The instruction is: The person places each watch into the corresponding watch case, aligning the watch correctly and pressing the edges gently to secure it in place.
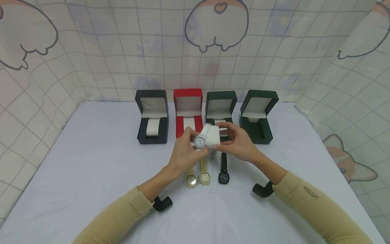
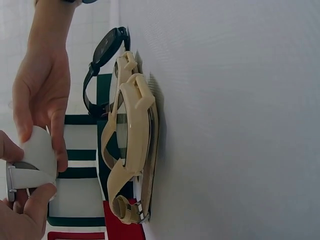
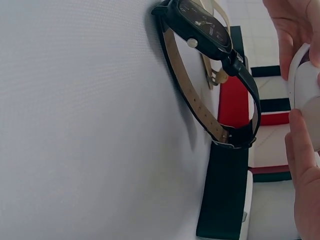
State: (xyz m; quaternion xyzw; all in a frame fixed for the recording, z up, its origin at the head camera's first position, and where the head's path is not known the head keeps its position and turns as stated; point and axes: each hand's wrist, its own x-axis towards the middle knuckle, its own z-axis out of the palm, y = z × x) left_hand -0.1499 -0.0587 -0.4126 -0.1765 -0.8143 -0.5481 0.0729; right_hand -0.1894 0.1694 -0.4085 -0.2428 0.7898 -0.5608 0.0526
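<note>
Above the table, my left hand (image 1: 186,149) pinches a white-strapped watch (image 1: 200,141) with a pale square dial. A white watch cushion (image 1: 213,136) sits against the watch, partly inside its strap. From the other side, my right hand (image 1: 239,140) grips the cushion between thumb and fingers. In the left wrist view the strap lies across the end of the cushion (image 2: 40,147). Below the hands lie two gold watches, one on the left (image 1: 191,180) and one beside it (image 1: 204,177). A black watch (image 1: 223,177) lies to their right.
Along the back stand open watch boxes: a black one (image 1: 139,130), a red one (image 1: 188,92), a green one (image 1: 220,95) partly behind the right hand, and another green one (image 1: 267,130) with no cushion inside. A printed cloth wall (image 1: 170,57) rises behind the table (image 1: 100,145).
</note>
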